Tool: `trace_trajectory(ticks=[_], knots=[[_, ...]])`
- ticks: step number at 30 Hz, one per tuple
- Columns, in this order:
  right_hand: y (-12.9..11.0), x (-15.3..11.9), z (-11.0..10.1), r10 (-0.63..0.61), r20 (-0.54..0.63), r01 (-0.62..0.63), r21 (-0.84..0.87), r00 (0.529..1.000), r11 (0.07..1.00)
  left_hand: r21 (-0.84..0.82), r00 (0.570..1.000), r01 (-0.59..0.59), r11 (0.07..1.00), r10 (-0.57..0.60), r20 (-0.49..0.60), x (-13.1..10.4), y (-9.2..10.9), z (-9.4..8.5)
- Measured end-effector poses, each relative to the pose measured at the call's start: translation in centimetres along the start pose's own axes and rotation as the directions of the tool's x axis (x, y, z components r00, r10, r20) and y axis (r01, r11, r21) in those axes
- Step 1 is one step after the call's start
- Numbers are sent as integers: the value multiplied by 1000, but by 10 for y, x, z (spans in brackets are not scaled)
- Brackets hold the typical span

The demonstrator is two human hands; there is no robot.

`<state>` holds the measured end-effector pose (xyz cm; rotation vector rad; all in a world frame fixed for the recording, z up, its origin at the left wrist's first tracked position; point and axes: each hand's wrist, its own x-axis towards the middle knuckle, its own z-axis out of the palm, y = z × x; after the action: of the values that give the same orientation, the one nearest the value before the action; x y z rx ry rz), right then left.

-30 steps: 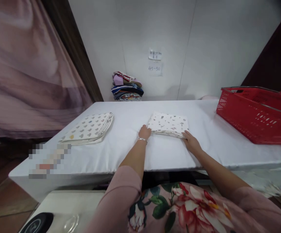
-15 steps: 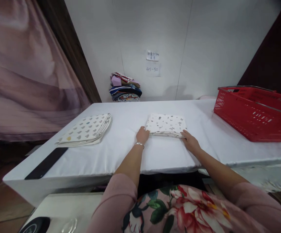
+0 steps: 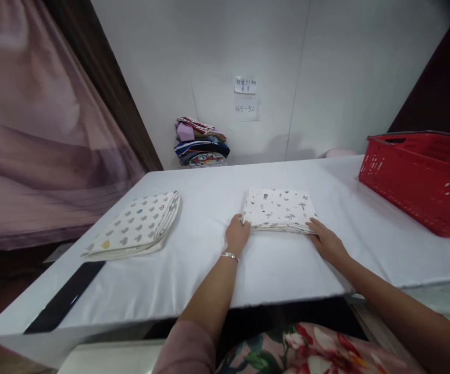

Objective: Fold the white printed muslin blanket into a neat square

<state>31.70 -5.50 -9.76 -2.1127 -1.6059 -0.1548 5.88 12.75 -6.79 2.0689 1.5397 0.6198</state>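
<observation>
A folded white cloth (image 3: 279,206) with small dark prints lies on the white-covered table, its layered edge facing me. My left hand (image 3: 237,234), a silver bracelet at its wrist, is closed at the near left corner of this cloth. At the near right corner my right hand (image 3: 328,241) has its fingers on the edge and the thumb below, pinching the layers. Farther left rests another folded cloth (image 3: 135,221), cream with grey shapes and one yellow shape; neither hand touches it.
A red plastic basket (image 3: 415,182) stands at the right of the table (image 3: 205,280). A dark flat strip (image 3: 67,296) lies near the front left edge. Against the back wall is a stack of folded fabrics (image 3: 201,143), with paper notes (image 3: 245,98) beside it.
My view has shifted, so the table looks nearer and the basket farther right. Both hands stay on the printed cloth's corners. The folds look unchanged.
</observation>
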Motion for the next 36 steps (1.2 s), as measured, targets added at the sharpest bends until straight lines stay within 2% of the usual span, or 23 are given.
trace_trajectory(ticks=[10, 15, 19, 22, 31, 36], knots=[[4, -6, 7, 57, 15, -56, -23, 998, 998, -68, 994, 13, 998, -6, 105, -2, -8, -4], [8, -9, 15, 42, -21, -43, -45, 999, 998, -115, 990, 32, 993, -16, 138, -6, -8, -8], [12, -10, 20, -3, -62, -2, -91, 998, 996, -177, 995, 12, 984, 5, 97, -8, -7, -8], [13, -9, 19, -28, -50, 21, -140, 998, 990, -226, 997, 3, 974, 13, 70, -9, -7, -8], [3, 1, 10, -79, -73, 66, -164, 994, 984, -206, 998, -41, 978, 49, 36, -6, -12, -4], [-1, 6, 4, -122, -48, 114, -151, 991, 982, -172, 997, -75, 982, 72, -21, -6, -12, -3]])
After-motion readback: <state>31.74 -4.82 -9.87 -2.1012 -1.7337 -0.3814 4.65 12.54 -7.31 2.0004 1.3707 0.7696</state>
